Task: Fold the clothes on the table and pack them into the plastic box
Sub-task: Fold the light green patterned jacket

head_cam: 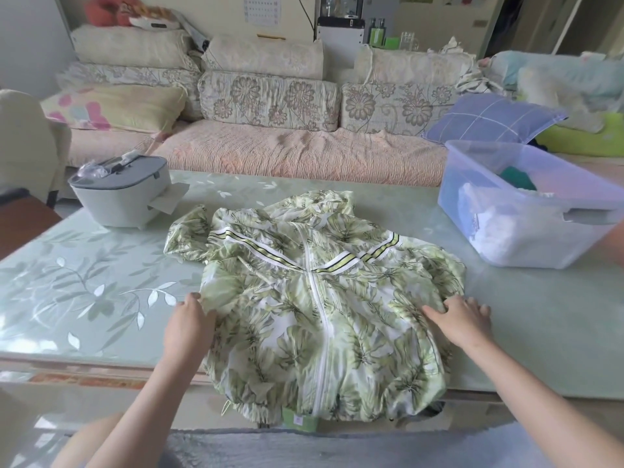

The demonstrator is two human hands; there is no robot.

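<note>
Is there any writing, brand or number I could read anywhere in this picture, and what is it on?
No text here can be read.
Wall calendar: a grid of numbers, too blurred to read.
Green tag at the hem of the jacket: print too small to read.
Paper tag on the grey appliance: nothing legible.

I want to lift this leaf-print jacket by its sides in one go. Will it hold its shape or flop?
Probably floppy: the jacket lies wrinkled and puffed on the table, so it would likely sag between the left hand and right hand. It looks thin, so likely light. On that glossy surface it may slide easily when pushed.
</note>
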